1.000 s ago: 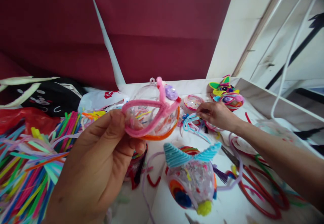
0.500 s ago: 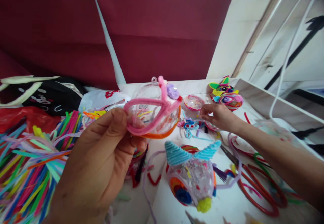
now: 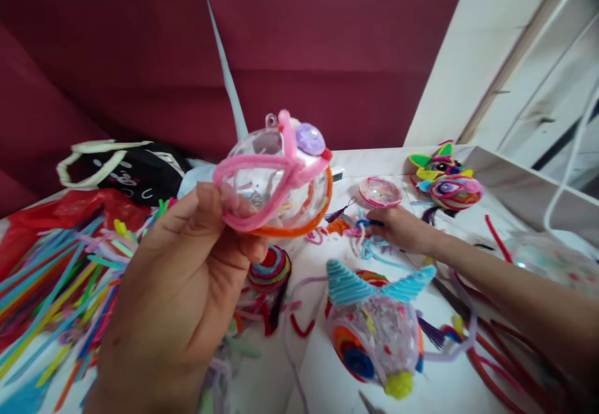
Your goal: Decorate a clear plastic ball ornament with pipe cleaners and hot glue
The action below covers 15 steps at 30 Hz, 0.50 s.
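Note:
Up in front of me, my left hand (image 3: 187,277) pinches a clear plastic ball ornament (image 3: 269,180) between thumb and fingers. Pink pipe cleaner loops cross the ball, an orange one rims its lower edge, and a purple pad sits at its upper right. Farther back on the table, my right hand (image 3: 402,228) has its fingers closed on a small bundle of blue pipe cleaners (image 3: 367,233); the fingertips are partly hidden. Below the hands rests a decorated clear ball (image 3: 374,327) with light blue ears, a yellow nose and a rainbow eye.
Loose coloured pipe cleaners (image 3: 60,295) pile up at the left by a black bag (image 3: 131,177). A clear half-shell (image 3: 380,191) and finished ornaments (image 3: 452,186) stand at the back. Scissors (image 3: 449,295) and red pipe cleaners (image 3: 498,239) lie at the right, near a raised edge (image 3: 538,189).
My view has turned left. The ball in my left hand has risen slightly. My right hand has lowered from beside the half-shell onto the blue pipe cleaners.

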Available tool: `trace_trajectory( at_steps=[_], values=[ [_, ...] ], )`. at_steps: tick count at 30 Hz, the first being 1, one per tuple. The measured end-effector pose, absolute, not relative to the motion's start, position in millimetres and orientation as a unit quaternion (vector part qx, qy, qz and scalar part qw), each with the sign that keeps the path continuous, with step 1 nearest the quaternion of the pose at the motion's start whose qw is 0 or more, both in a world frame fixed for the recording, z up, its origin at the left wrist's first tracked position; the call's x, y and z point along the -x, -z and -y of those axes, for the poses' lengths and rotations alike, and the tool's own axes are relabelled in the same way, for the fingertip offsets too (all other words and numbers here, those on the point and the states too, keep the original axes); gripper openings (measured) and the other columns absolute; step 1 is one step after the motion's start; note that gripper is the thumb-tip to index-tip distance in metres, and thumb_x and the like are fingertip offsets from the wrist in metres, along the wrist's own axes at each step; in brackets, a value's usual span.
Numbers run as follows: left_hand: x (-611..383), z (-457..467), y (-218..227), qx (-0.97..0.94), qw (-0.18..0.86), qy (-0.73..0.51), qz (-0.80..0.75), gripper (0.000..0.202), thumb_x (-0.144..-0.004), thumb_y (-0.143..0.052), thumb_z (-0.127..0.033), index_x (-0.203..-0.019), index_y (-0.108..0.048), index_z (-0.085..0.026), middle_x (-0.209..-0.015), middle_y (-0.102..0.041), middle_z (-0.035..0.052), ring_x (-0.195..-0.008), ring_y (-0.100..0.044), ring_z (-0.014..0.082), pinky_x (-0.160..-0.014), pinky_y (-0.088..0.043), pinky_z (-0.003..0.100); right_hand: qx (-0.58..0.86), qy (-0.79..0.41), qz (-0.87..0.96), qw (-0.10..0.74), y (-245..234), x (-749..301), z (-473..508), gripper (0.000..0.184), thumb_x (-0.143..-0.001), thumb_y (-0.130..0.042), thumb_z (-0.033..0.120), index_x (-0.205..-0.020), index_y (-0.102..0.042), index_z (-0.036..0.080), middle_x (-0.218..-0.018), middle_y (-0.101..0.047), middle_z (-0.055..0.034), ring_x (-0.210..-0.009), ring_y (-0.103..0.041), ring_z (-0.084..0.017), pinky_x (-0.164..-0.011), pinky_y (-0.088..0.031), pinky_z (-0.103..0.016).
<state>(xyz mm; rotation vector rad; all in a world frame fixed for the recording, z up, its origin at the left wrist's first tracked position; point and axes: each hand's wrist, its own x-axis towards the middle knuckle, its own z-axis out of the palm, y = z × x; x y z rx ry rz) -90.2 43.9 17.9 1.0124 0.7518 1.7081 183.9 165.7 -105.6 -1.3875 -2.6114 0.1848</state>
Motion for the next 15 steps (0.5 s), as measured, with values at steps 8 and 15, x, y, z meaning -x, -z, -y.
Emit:
trace_trajectory(
  at_steps=[8, 15],
  values=[
    [96.6, -39.4, -22.4, -0.433, 0.478, -0.712, -0.277, 0.04, -0.099, -0.033, -0.013, -0.076, -0.067, -0.013, -0.069, -0.062, -0.0009, -0.055, -0.058, 0.0045, -0.045, -0.053, 0.01, 0.351, -0.052, 0.928, 0.111, 97.4, -160.7, -170.6, 0.049, -0.085, -0.054, 0.02, -0.134, -0.053, 0.016, -0.133, -0.058, -0.0157, -0.121, -0.056, -0.028, -0.101, -0.044, -0.04],
    [99.6, -37.5, -21.5, -0.438, 0.488, -0.711, -0.254, 0.039, -0.098, -0.034, -0.011, -0.078, -0.067, -0.011, -0.068, -0.064, -0.0004, -0.055, -0.06, 0.0051, -0.047, -0.054, 0.012, 0.296, -0.058, 0.953, -0.01, 108.1, -129.1, -173.1, 0.064, -0.078, -0.061, 0.015, -0.141, -0.048, 0.019, -0.137, -0.052, -0.018, -0.117, -0.057, -0.031, -0.091, -0.049, -0.038]
  ],
)
